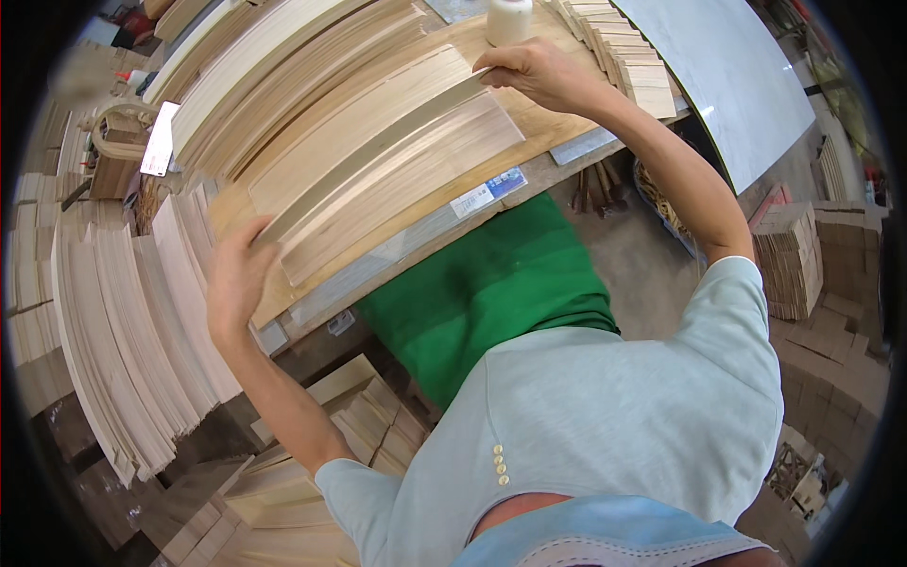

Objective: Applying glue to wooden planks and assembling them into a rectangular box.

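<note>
Head cam looks straight down on a person at a workbench (567, 146), holding one long thin wood strip (378, 151) by both ends so it spans diagonally across a flat stack of pale veneer sheets (397, 180) lying on the bench. Left hand (236, 279) is at the strip's lower-left end, fingers curled around it and pinching the tip, while the right hand (539, 76) has the upper-right end, fingertips pressed down narrow on it. Strip sits right on top of the sheets, touching them along its length as far as I can tell. Just beyond the right hand stands a white bottle (508, 19), and a row of small wood pieces (624, 52) runs beside it. Big fanned-out piles of more strips (123, 331) sit off to the left, and green cloth (482, 283) covers the person's lap below the bench edge
</note>
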The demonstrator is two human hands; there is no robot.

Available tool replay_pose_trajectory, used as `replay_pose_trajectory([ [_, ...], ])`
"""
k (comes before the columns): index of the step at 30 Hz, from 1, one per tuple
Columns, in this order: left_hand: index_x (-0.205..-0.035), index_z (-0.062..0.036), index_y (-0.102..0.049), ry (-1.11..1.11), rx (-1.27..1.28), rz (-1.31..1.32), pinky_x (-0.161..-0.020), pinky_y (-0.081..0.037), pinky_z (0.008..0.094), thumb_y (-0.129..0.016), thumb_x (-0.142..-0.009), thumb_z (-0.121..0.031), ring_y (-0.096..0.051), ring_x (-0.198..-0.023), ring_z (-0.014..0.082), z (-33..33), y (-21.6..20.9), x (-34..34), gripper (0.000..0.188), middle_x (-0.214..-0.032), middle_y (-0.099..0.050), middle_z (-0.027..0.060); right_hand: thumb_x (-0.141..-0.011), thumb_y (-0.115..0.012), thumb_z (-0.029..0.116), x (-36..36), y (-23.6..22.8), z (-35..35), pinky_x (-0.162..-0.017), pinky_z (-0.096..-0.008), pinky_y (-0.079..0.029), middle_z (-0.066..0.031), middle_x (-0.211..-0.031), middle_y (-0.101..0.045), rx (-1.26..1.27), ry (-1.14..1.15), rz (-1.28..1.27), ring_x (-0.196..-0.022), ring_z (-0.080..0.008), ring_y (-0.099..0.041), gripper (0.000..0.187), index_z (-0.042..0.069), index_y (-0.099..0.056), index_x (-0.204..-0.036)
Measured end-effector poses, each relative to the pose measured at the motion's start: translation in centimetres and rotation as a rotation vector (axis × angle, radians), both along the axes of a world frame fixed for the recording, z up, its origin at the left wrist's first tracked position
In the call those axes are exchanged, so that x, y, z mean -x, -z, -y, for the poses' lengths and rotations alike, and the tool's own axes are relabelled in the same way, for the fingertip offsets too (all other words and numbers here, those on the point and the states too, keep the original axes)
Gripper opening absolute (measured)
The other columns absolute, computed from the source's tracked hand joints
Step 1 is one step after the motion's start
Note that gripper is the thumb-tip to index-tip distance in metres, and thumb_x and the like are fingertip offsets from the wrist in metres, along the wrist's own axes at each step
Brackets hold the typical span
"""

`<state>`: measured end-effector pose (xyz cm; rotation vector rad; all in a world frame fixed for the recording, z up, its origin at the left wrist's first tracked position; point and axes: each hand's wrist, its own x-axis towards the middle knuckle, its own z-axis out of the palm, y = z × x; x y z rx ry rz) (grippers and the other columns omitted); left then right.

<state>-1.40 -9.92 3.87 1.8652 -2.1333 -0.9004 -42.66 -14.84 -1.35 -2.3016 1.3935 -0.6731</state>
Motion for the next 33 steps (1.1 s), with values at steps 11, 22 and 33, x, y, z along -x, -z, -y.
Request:
replay_pose_trajectory([
  [11,-0.104,0.0019,-0.064,-0.06,0.34,0.033,-0.074,-0.047,0.0321,-0.062,-0.085,-0.012,-0.065,-0.079,0.024,1.5,4.1,-1.9,0.025,-0.085,-0.067,0.0193,-0.091,-0.059,0.018,0.8,2.7,1.7,-0.069,-0.0308,-0.049,-0.0096,-0.081,-0.067,-0.108,0.051,0.072,-0.076,-0.0171,-0.064,0.021,0.003,-0.062,-0.104],
  [22,-0.108,-0.0001,-0.064,-0.079,0.334,0.114,-0.082,-0.047,0.0359,-0.062,-0.085,-0.017,-0.064,-0.093,0.0319,1.8,4.5,-2.9,0.029,-0.099,-0.066,0.0205,-0.092,-0.056,0.018,0.5,2.4,2.1,-0.07,-0.0326,-0.049,-0.0105,-0.08,-0.066,-0.136,0.009,-0.011,-0.076,-0.0198,-0.064,0.023,0.0,-0.06,-0.106],
  [33,-0.105,0.0038,-0.062,-0.066,0.193,0.027,-0.076,-0.047,0.035,-0.061,-0.084,-0.015,-0.065,-0.085,0.0283,2.8,3.8,-1.9,0.028,-0.09,-0.066,0.0208,-0.096,-0.054,0.022,0.8,3.0,2.5,-0.072,-0.0284,-0.048,-0.0066,-0.081,-0.061,-0.191,0.013,0.08,-0.074,-0.0133,-0.057,0.03,-0.002,-0.057,-0.112],
])
